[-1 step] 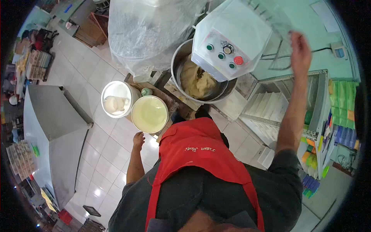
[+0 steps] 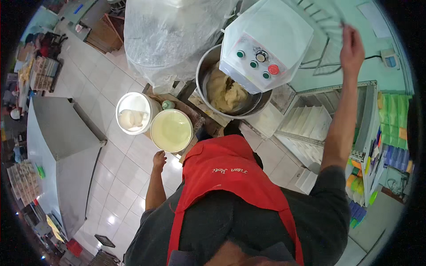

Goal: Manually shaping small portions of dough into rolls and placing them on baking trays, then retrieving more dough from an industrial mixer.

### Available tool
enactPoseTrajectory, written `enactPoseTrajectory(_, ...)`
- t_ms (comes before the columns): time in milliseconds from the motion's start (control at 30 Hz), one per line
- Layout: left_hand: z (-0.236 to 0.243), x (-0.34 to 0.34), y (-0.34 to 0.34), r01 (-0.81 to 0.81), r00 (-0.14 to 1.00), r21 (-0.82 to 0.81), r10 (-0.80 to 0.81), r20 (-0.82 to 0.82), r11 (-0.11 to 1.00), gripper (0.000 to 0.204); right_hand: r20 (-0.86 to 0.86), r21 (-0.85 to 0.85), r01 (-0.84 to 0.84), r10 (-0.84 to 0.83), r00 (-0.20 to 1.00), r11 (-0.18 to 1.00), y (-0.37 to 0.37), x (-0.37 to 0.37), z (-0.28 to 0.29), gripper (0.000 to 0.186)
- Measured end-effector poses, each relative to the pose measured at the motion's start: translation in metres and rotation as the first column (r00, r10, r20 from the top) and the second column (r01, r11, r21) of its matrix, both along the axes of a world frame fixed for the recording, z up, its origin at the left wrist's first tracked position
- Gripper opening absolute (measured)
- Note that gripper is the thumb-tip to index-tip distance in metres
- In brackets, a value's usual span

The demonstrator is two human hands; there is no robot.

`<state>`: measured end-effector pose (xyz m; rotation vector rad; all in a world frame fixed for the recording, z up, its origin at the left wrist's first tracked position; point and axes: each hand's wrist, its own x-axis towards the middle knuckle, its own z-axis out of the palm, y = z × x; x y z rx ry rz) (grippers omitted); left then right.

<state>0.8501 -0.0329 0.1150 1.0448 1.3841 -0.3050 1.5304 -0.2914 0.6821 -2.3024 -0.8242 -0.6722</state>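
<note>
The wire guard (image 2: 326, 26) above the mixer (image 2: 266, 42) is hard to make out: its thin bars are pale against the pale wall, and the upper part is cut off at the edge of the view. The steel bowl (image 2: 208, 73) is half hidden under the white head of the mixer, so only its near part shows. In it lies a mass of pale yellow dough (image 2: 224, 93). A large clear plastic cover (image 2: 173, 35) to the left of the mixer hides what is under it.

To the lower left of the mixer stand two round white buckets, touching each other. The nearer bucket (image 2: 171, 130) is filled with a pale yellowish liquid or cream; I cannot tell which. The farther bucket (image 2: 133, 113) holds some white lumps that are too small to name. A small green cap (image 2: 167, 104) shows between the buckets and the mixer.

The right hand (image 2: 353, 46) is raised high to the right of the mixer, with the arm almost straight, and its fingers (image 2: 345, 33) touch the wire guard at its lower right bars. Whether they close around a bar I cannot tell. The left hand (image 2: 158, 159) hangs low, just below the nearer bucket and not touching it, with the fingers loosely curled and holding nothing. The red apron (image 2: 226, 177) hides the person's body below the mixer.
</note>
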Motion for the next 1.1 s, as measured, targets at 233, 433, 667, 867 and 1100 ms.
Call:
enactPoseTrajectory(233, 0.002, 0.023, -0.069, -0.157, 0.988, 0.027, 0.157, 0.003, 0.987, 0.049, 0.133, -0.077, 0.518, -0.506, 0.852, 0.852, -0.086, 0.246, -0.081, 0.040)
enactPoseTrajectory(433, 0.029, 0.007, -0.169, -0.223, 0.971, -0.052, 0.216, -0.106, 0.973, 0.038, -0.452, -0.266, 0.298, -0.392, 0.801, 0.917, -0.121, 0.035, -0.272, 0.044)
enactPoseTrajectory(667, 0.062, 0.076, -0.201, 0.141, 0.989, -0.070, -0.144, -0.032, 0.988, 0.044, -0.986, 0.091, -0.038, 0.095, 0.135, 0.995, -0.055, -0.184, -0.430, 0.046)
enactPoseTrajectory(867, 0.076, 0.046, -0.183, 0.018, 0.999, 0.081, -0.015, -0.041, 0.997, 0.040, -0.968, -0.175, 0.608, -0.022, -0.250, 0.775, -0.029, -0.136, -0.629, 0.065)
enactPoseTrajectory(1100, 0.090, -0.030, -0.203, -0.267, 0.961, -0.043, 0.263, -0.088, 0.963, 0.040, -0.917, -0.193, 0.607, 0.077, -0.391, 0.771, -0.016, -0.100, -0.635, 0.060)
